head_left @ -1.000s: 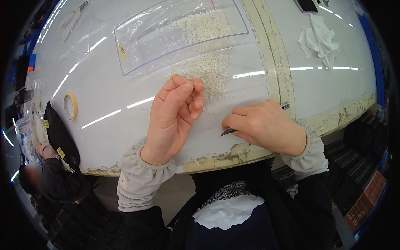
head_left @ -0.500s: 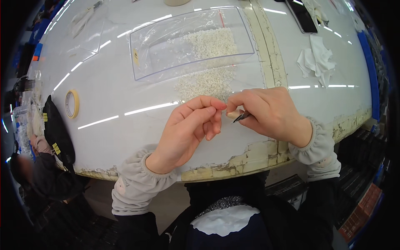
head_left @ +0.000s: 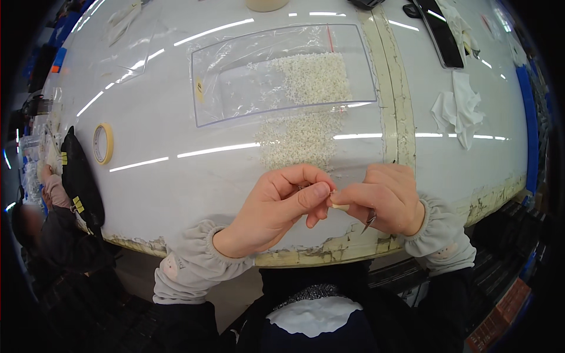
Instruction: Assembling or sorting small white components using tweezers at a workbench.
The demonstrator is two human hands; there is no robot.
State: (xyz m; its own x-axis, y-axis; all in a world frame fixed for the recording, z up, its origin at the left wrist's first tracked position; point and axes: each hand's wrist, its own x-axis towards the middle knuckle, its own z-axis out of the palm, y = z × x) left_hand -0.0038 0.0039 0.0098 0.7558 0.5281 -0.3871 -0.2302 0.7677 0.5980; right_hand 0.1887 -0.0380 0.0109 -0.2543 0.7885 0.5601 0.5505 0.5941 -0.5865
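Observation:
My left hand (head_left: 279, 206) is closed in a pinch, thumb against forefinger, and its fingertips meet those of my right hand (head_left: 385, 197). Something tiny and whitish shows where the fingertips come together, too small to name. Tucked in the curled fingers of my right hand is a small pointed metal tool (head_left: 369, 220), its tip sticking out downward; most of it is hidden. A cream-coloured cover (head_left: 339, 206) shows at a right fingertip. Just beyond my hands lies a loose pile of tiny white pieces (head_left: 300, 141).
A clear plastic bag (head_left: 247, 79) with more white pieces lies inside a blue-edged clear rectangle (head_left: 283, 106). Around it are a tape roll (head_left: 103, 143), a black pouch (head_left: 82, 182), a phone (head_left: 442, 38) and crumpled white cloth (head_left: 459, 109). Another person (head_left: 65, 235) sits at the left.
Both hands have come nearer to me, away from the pile, and their fingertips now meet. The tool's tip has swung from pointing left to pointing downward. The view has shifted slightly.

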